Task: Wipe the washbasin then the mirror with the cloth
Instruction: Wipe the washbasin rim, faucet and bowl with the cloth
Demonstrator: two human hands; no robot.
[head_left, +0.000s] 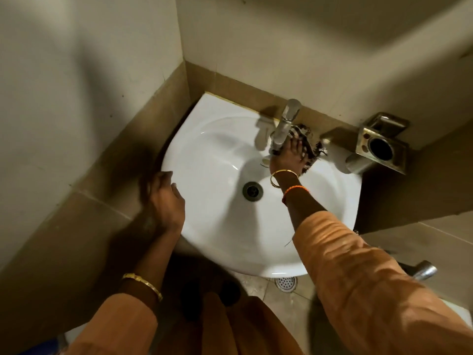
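At the back of the white ceramic washbasin (220, 226), just beside the base of the chrome metal tap (284, 124), the right hand (289, 156) presses a dark, frayed cloth with light stripes (311, 147) down on the basin's rear ledge. Its fingers (298, 143) lie spread and nearly straight on top of the cloth, so the hand is flat and pushing, not closed around the fabric; the cloth shows only at the fingertips and along the right side of the hand, with loose threads hanging out. The left hand (166, 201) rests on the left rim of the basin with the fingers loosely bent over the edge; it holds nothing, and I judge it only steadies the body. I think the first step, the wiping of the washbasin, is in hand, and only the area around the tap is being treated now. The next move probably calls for dragging the cloth around the tap foot and then down into the bowl toward the dark round drain (252, 191), keeping the flat pressure so the cloth does not slip from under the fingers. No mirror is in view, so that part is not yet begun.
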